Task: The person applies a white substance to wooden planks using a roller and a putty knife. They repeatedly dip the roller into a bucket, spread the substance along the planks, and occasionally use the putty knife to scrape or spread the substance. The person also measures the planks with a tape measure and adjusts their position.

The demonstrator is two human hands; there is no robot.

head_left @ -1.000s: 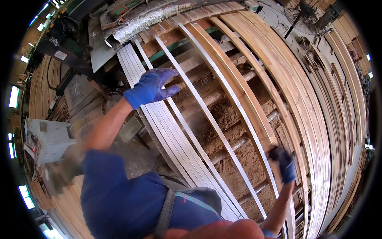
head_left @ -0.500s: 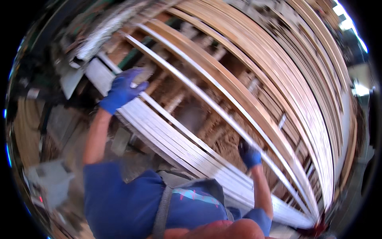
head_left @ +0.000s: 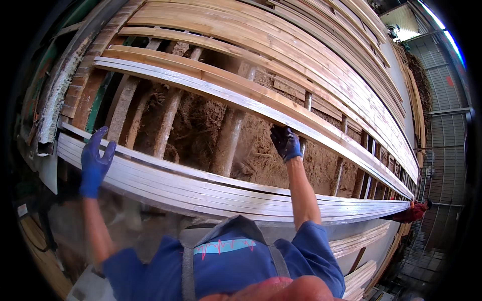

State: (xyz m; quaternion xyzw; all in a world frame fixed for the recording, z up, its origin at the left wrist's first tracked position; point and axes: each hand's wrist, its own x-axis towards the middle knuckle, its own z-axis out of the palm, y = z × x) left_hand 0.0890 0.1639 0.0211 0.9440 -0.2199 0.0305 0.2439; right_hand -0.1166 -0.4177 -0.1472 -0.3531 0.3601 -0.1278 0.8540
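Note:
My left hand [head_left: 98, 159], in a blue glove, is open with its fingers spread. It hovers at the left end of the near stack of white-faced wooden boards [head_left: 165, 185], beside a narrow strip along the stack's far edge. My right hand [head_left: 287, 144], in a blue glove with dark fingers, reaches out over the gap. Its curled fingers are at the near edge of a long white wooden strip [head_left: 216, 95], which lies against a brown board [head_left: 201, 75]. The fingertips are partly hidden at that edge.
Round crossbars [head_left: 168, 123] span the gap, with brown shavings [head_left: 266, 145] below. More planks [head_left: 301, 55] lie on the far side. A rough white metal beam [head_left: 63, 98] stands at the left. Another person's red sleeve [head_left: 414, 213] shows at the boards' far right end.
The loose white strip has moved away from me, across the gap, and now lies against the white-faced brown board. My right hand has moved forward with it. My left hand is over the near stack's end.

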